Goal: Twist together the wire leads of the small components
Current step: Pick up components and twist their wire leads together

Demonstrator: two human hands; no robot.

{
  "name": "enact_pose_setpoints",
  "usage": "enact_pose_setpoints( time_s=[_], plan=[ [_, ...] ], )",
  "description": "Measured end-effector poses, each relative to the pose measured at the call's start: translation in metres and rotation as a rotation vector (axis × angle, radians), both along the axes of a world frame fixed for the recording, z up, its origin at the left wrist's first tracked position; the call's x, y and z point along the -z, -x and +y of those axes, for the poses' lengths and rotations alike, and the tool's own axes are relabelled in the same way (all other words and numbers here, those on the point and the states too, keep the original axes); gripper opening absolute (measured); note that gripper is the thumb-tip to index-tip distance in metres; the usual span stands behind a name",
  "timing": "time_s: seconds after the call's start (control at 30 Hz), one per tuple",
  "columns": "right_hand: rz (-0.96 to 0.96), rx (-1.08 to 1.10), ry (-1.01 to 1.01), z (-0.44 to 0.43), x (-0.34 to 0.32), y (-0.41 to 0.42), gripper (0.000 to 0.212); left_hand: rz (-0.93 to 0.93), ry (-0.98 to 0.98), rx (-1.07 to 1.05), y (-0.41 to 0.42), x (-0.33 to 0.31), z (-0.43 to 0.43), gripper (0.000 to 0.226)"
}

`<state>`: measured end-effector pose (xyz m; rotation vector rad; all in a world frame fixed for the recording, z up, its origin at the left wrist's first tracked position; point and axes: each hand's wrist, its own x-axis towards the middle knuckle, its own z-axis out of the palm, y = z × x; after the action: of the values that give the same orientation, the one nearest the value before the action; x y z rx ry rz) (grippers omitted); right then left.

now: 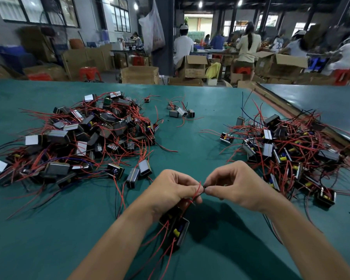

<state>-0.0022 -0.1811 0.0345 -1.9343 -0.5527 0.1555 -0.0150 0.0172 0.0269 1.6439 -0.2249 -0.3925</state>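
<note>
A small black boxy component (180,231) with red and black wire leads hangs below my left hand (172,190), just above the green table. My left hand grips its leads (195,194), which rise red between thumb and fingers. My right hand (236,184) pinches the dark tips of those leads at the point where both hands meet. A large heap of like components (79,136) lies at the left, and another heap (287,150) lies at the right.
A few stray components (180,112) lie at the table's middle back. The green table (190,142) meets a second, bluer table (321,106) at the right along a wooden edge. Cardboard boxes, red stools and seated people fill the room behind.
</note>
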Motion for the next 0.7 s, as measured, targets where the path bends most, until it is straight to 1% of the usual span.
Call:
enact_pose_setpoints(
  time_s=[0.2,0.3,0.37,0.47,0.53,0.6,0.7],
  plan=[
    [-0.022,-0.012,0.029,-0.002,-0.001,0.0,0.01,-0.008,-0.015,0.038,-0.001,0.0,0.0,0.02],
    [0.017,-0.025,0.059,-0.002,-0.002,0.0,0.014,-0.036,-0.021,0.051,0.001,0.001,-0.002,0.013],
    [0.123,-0.016,0.034,-0.001,-0.003,0.0,0.018,-0.089,-0.047,0.051,0.004,0.003,-0.005,0.013],
    [0.354,0.045,-0.033,0.001,-0.006,0.001,0.011,-0.183,-0.095,0.041,0.007,0.006,-0.012,0.018],
    [0.421,0.062,-0.049,0.003,-0.006,0.002,0.016,-0.217,-0.119,0.015,0.006,0.007,-0.013,0.018],
    [0.398,0.078,-0.051,0.003,-0.005,0.0,0.024,-0.22,-0.102,-0.02,0.003,0.007,-0.011,0.019],
    [0.337,0.092,-0.051,0.004,-0.003,-0.001,0.025,-0.231,-0.089,-0.025,0.0,0.007,-0.01,0.02]
  ],
)
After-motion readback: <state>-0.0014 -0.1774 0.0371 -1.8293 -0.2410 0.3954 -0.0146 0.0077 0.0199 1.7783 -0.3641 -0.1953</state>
